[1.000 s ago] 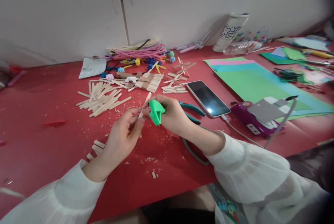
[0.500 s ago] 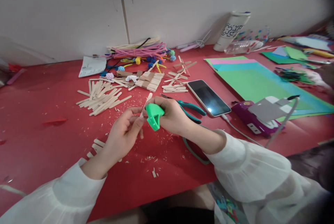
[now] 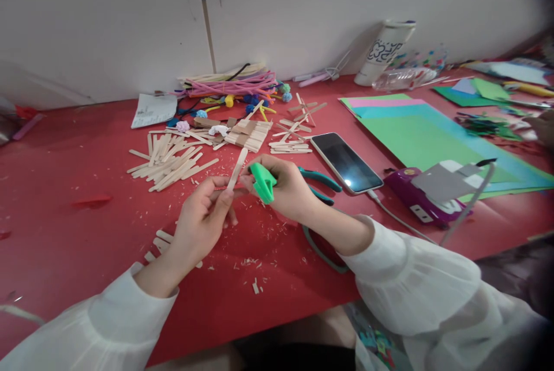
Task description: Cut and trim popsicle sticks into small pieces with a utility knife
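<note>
Between the thumb and fingers of my left hand (image 3: 205,212) is a wooden craft stick (image 3: 238,168), tilted up and to the right. My right hand (image 3: 283,186) is closed around a bright green plastic tool (image 3: 264,182) with a hollow end; its exact kind and working edge are hidden. The two hands are close together, the green tool just right of the stick. Wood shavings (image 3: 255,286) are scattered on the red table (image 3: 242,325) below. Several craft sticks (image 3: 164,236) lie partly behind my left wrist.
Loose craft sticks (image 3: 173,163) are piled behind my hands, with pink pipe cleaners (image 3: 234,83) beyond. Teal-handled pliers (image 3: 322,179) and a charging phone (image 3: 346,163) lie right. Farther right are a purple power strip (image 3: 418,198), coloured paper (image 3: 433,128) and another person's hand (image 3: 543,127).
The green tool has moved slightly right and up, away from the craft stick. My left hand has shifted a little left, and more of the stick shows.
</note>
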{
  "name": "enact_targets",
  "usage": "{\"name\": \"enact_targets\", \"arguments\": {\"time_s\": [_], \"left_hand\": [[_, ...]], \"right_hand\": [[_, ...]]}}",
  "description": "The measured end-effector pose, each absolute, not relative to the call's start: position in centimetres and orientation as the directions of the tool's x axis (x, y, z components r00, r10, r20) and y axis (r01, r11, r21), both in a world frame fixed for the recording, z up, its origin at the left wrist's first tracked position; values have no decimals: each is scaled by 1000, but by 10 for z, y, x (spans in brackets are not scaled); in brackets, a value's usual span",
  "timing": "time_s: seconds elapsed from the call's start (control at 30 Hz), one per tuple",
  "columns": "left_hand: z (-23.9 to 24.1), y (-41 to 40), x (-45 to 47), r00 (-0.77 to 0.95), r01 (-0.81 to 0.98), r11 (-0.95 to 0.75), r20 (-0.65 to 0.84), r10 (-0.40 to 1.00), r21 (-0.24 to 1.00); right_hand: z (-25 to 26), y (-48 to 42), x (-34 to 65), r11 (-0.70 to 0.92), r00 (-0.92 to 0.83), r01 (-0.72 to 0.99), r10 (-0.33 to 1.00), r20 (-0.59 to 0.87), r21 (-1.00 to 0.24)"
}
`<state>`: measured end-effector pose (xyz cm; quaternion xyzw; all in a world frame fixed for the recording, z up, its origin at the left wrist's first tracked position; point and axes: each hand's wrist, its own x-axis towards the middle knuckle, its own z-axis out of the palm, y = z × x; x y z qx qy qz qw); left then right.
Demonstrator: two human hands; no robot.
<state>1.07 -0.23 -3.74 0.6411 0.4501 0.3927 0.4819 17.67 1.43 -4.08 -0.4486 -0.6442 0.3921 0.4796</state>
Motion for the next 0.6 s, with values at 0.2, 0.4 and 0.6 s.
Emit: {"name": "enact_targets", "arguments": {"time_s": [0.2,0.4,0.6], "left_hand": [[-40,-6,11,305,250,-170,89,948,953],[-41,-6,9,329,271,-198,103,939,942],[-42,-5,9,350,297,-218,107,931,929]], "right_hand": [[-38,15,174,228,-200,132,959,199,-965],[-38,14,173,185,-214,154,965,150,-970],[-35,10,174,200,-275,144,949,156,-969]]}}
